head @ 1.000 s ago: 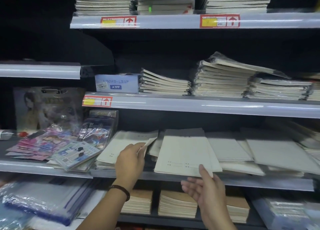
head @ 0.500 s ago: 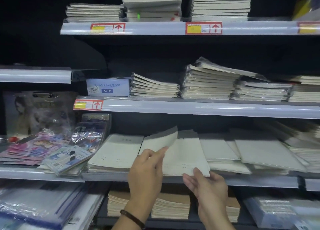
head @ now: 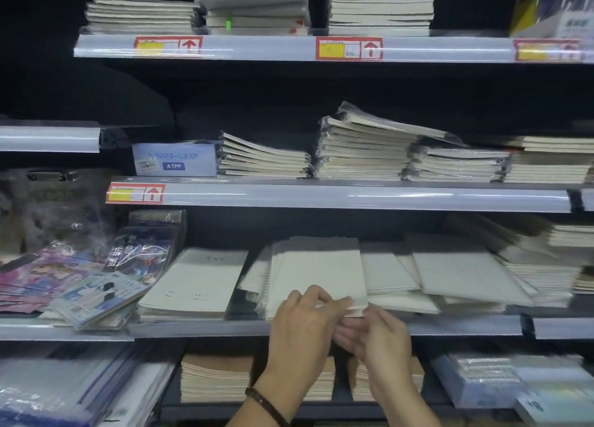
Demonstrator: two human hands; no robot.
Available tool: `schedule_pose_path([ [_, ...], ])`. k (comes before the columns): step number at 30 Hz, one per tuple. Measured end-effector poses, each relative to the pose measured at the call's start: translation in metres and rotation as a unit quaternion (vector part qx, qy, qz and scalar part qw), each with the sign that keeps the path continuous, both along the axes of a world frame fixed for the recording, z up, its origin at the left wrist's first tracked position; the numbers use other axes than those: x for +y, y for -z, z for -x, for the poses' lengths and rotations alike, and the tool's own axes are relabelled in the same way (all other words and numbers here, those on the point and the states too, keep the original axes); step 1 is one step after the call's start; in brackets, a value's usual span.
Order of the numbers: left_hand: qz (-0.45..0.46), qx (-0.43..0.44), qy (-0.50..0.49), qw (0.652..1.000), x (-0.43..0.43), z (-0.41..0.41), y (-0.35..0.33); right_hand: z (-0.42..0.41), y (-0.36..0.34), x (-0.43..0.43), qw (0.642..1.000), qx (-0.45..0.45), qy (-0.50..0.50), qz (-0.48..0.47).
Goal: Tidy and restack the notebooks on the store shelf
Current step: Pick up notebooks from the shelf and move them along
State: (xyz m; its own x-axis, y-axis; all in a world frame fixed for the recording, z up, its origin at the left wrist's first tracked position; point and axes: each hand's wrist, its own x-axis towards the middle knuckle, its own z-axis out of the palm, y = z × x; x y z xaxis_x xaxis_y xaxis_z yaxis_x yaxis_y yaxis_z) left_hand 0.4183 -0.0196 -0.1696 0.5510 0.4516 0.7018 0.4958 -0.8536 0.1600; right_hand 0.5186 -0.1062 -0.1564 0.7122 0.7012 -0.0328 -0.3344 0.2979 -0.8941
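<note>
A middle stack of pale notebooks [head: 316, 269] lies flat on the lower shelf [head: 180, 326]. My left hand [head: 300, 322], with a dark bracelet on the wrist, pinches the front edge of the stack's top notebook from above. My right hand [head: 377, 335] holds the same front edge from below and the right, fingers curled under it. A left stack of white notebooks [head: 196, 282] sits beside it. To the right, more notebooks [head: 463, 274] lie fanned and overlapping.
Colourful wrapped packs [head: 96, 295] lie at the left of the shelf. Above, wrapped notebook stacks [head: 363, 150] and a blue loose-leaf box [head: 175, 159] fill the middle shelf. Brown-covered stacks [head: 215, 378] sit on the shelf below my hands.
My left hand laid the lifted notebook down on the middle stack and moved right to its front edge. My right hand rose to meet it. The view has moved closer.
</note>
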Motion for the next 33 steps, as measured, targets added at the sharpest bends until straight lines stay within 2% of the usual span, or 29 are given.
schedule_pose_path([
  [2,0.007,0.015,-0.015,1.0,0.002,-0.004,0.004,-0.006,-0.003,0.001,1.0,0.018,-0.001,0.01],
  [8,0.025,-0.049,-0.009,0.998,0.002,0.002,-0.003,-0.01,0.002,0.011,0.994,-0.095,0.001,0.052],
  [10,0.055,-0.068,-0.084,0.993,0.005,0.019,-0.005,-0.011,0.003,0.012,0.994,-0.096,0.014,0.055],
  [12,0.135,-0.08,-0.151,0.976,0.01,0.038,-0.001,-0.011,0.001,0.013,0.993,-0.1,0.033,0.057],
  [15,0.274,-0.126,-0.095,0.949,0.012,0.052,0.01,-0.011,-0.003,0.01,0.991,-0.111,0.046,0.053],
  [19,0.305,-0.187,-0.073,0.931,0.011,0.057,0.014,-0.013,-0.006,0.007,0.992,-0.103,0.026,0.064],
  [22,0.353,-0.266,-0.065,0.895,0.011,0.059,0.013,-0.016,-0.004,0.009,0.989,-0.118,0.021,0.081],
  [26,0.36,-0.322,-0.057,0.874,0.006,0.056,0.011,-0.013,-0.004,0.009,0.992,-0.101,0.025,0.068],
  [29,0.349,-0.317,-0.051,0.88,0.007,0.058,0.009,-0.009,-0.003,0.01,0.997,-0.058,0.026,0.046],
  [33,0.327,-0.246,-0.035,0.912,0.015,0.066,0.005,0.002,-0.004,0.012,0.999,0.014,0.02,0.034],
])
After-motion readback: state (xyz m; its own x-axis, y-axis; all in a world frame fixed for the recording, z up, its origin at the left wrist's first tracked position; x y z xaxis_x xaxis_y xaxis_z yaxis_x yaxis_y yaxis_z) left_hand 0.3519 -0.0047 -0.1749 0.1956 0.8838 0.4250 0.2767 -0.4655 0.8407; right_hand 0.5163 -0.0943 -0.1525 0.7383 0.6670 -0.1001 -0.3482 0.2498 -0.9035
